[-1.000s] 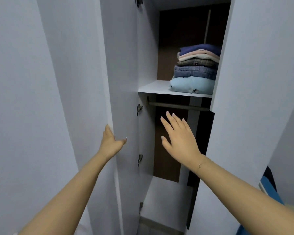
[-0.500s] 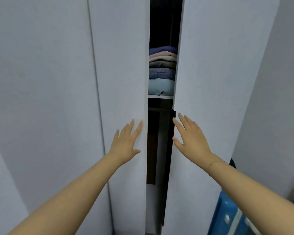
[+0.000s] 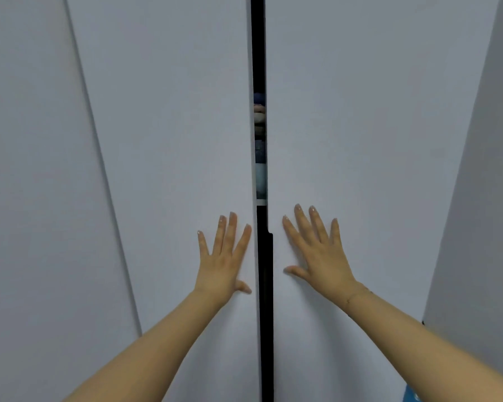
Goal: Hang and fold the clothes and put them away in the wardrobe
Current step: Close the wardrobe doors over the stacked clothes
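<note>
Head view is filled almost wholly by the pale wardrobe: its left door (image 3: 163,140) and right door (image 3: 360,126) stand nearly together, with only a thin dark gap (image 3: 265,300) running top to bottom between them. Judging from that, the task looks very near its end; the last step in hand seems to be pushing the doors fully to, and the gap shows it is not yet done.

Next in size, the left hand (image 3: 224,262) lies flat on the left door just beside its inner edge, fingers straight and spread, its grip wide and holding nothing. The right hand (image 3: 317,250) lies flat on the right door in the same way, grip wide, nothing held.

Smallest, through the upper part of the gap shows a sliver of the stack of folded clothes (image 3: 260,146), blue, pale and denim layers, resting on a white shelf (image 3: 261,201) inside. So folded garments are put away. Whether anything hangs below the shelf cannot be told; that part is dark.
</note>
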The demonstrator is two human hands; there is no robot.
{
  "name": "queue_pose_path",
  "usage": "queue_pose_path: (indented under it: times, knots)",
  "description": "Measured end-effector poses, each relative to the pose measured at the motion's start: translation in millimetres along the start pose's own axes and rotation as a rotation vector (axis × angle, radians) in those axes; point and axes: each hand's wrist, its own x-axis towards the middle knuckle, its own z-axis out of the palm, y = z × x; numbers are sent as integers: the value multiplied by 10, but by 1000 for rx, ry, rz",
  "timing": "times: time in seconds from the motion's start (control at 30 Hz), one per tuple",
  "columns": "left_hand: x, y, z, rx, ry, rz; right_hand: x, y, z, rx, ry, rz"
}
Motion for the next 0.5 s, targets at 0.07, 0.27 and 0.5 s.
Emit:
queue_pose_path:
  times: [0.07, 0.27, 0.5]
  knots:
    - [177, 31, 89, 5, 5, 3, 62, 46, 153, -16, 60, -9]
    - [570, 112, 276, 12, 39, -32, 330, 118, 502, -68, 163, -6]
    - [781, 162, 422, 83, 62, -104, 443, 121, 741, -117, 222, 11]
